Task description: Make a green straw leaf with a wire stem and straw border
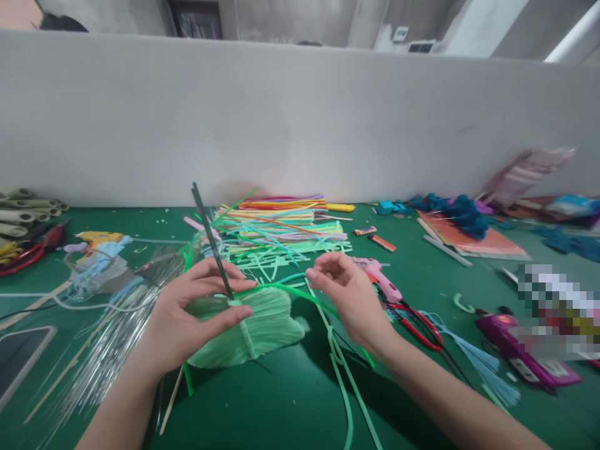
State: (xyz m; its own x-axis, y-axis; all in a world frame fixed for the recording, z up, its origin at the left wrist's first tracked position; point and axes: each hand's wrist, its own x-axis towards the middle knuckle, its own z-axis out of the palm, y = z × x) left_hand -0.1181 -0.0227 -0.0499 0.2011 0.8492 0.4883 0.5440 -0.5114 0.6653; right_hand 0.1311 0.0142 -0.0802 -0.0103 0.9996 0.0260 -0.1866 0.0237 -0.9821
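My left hand (187, 306) is closed, with thumb and fingers pinching a pale green, ribbed leaf shape (269, 322) near the base of its dark stem (209, 234). The leaf looks fuzzy, like pipe cleaners laid side by side, and the stem slants up to the left. A bright green strip (300, 292) runs from the left fingertips across the leaf and under my right hand (344, 297). The right fingers are curled together in the air beside the leaf; whatever lies between them is hidden. Loose pale green strips (344, 375) trail below that hand.
A pile of coloured pipe cleaners (281, 231) lies behind the leaf. Left are thin metallic wires (112, 337), a yellow glue gun (98, 240) and a phone (23, 359). Right are a pink glue gun (387, 284), red-handled pliers (422, 328) and a magenta tool (525, 350). A pale partition (281, 119) stands behind.
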